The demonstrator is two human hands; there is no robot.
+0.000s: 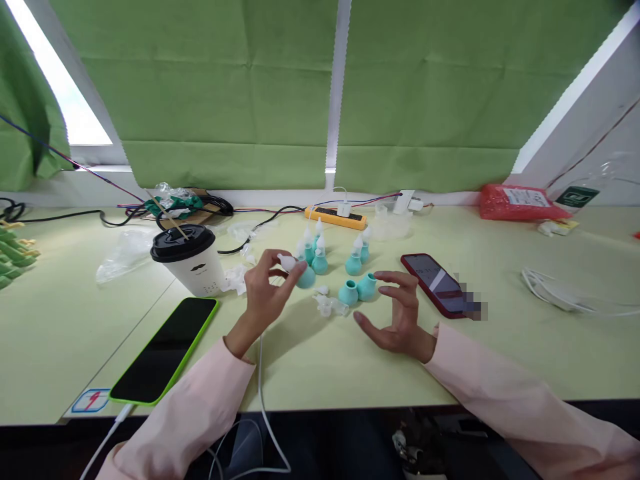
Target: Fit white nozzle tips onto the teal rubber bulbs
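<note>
My left hand [267,290] pinches a teal bulb aspirator [306,275] with a pale see-through nozzle, holding it above the table and tilted to the left. My right hand [395,313] is open, its fingers apart and curved, just right of two teal bulbs without nozzles; the nearer-to-hand bulb [367,287] is close to the fingertips, and whether they touch I cannot tell. The other bulb [349,292] stands beside it. Loose see-through nozzle pieces [331,305] lie in front of them. Behind, several assembled bulb aspirators [354,260] stand upright with nozzles up.
A lidded paper cup [197,270] and a green-edged phone [165,350] are at left. A red-cased phone [435,287] lies at right, near a white cable [555,293]. Along the back sit a yellow power strip [330,216] and a red package [515,203]. A charging cable runs below my left wrist.
</note>
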